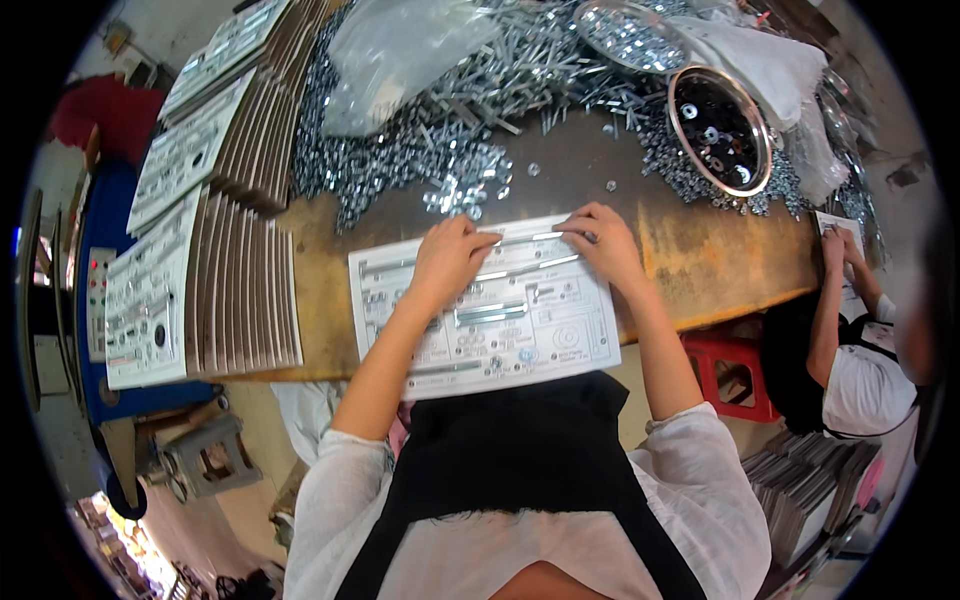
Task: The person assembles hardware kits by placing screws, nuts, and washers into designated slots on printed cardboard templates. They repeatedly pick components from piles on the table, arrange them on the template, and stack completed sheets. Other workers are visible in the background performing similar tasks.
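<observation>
A white printed card (585,345) with part outlines lies at the table's front edge, reaching over it toward my black apron. Several metal pieces sit on it, among them a long thin rod (530,270) and a short stack of bright bars (490,314). Along the card's far edge runs another slim metal rod (530,238). My left hand (452,262) is closed at its left end, fingertips bent down on it. At its right end, my right hand (604,246) pinches it between thumb and fingers. My palms hide part of the card beneath.
Heaps of bolts and nuts (400,165) cover the table's far side, with a clear plastic bag (385,60) on top. Stacked filled cards (245,300) stand at left. A round bowl of dark washers (720,130) sits at right. Beyond a red stool (730,375), another person (850,370) works.
</observation>
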`<state>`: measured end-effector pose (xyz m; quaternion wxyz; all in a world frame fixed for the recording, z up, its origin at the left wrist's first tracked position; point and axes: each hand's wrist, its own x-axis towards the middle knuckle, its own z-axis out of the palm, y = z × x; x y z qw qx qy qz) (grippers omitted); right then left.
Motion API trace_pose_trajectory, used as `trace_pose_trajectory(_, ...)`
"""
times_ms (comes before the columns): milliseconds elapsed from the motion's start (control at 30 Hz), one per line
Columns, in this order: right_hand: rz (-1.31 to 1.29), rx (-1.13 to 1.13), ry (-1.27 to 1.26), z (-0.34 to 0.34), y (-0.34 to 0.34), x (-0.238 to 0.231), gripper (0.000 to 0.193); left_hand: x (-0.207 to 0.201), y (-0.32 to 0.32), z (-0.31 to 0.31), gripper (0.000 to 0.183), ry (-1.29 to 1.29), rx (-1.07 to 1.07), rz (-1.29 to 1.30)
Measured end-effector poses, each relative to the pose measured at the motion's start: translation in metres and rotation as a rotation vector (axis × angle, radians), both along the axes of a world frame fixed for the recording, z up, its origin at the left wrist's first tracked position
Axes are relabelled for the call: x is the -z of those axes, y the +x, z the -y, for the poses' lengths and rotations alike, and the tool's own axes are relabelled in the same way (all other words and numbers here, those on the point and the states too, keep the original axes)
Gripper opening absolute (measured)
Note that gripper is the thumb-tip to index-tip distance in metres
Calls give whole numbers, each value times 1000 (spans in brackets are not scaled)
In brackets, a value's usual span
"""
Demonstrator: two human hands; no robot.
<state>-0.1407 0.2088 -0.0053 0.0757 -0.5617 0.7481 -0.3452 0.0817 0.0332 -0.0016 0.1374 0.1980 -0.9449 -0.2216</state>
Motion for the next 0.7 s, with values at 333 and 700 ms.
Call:
trace_pose_trajectory(333, 1319, 588, -623, 107, -189, 42, 38, -29, -21, -10, 25, 186, 55, -227)
trace_pose_trajectory(700, 1572, 843, -508, 150, -219, 32, 46, -39, 16, -17, 15, 232, -2, -211)
